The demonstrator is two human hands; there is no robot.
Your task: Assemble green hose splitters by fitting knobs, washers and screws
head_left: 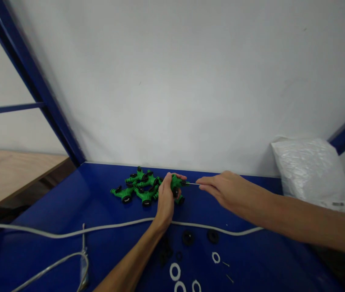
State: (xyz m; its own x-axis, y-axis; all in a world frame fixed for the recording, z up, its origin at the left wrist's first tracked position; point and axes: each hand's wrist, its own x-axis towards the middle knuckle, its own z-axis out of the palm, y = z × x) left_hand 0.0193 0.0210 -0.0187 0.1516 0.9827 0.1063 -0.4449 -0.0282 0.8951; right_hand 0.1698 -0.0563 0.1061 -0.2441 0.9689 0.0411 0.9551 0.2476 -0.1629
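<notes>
Fingers (172,178) of the left hand (164,200) hide most of the green fitting (176,182).

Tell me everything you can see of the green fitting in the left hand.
The green fitting looks like moulded plastic with black caps or rings, partly hidden by the left hand gripping it above the blue table. The right hand holds a thin metal tool against its right end. A pile of similar fittings lies beside it.

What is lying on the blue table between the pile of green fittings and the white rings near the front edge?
In the head view, a white cable crosses the blue table between the green fittings and the white rings; nearer the rings lie small black parts.
</notes>
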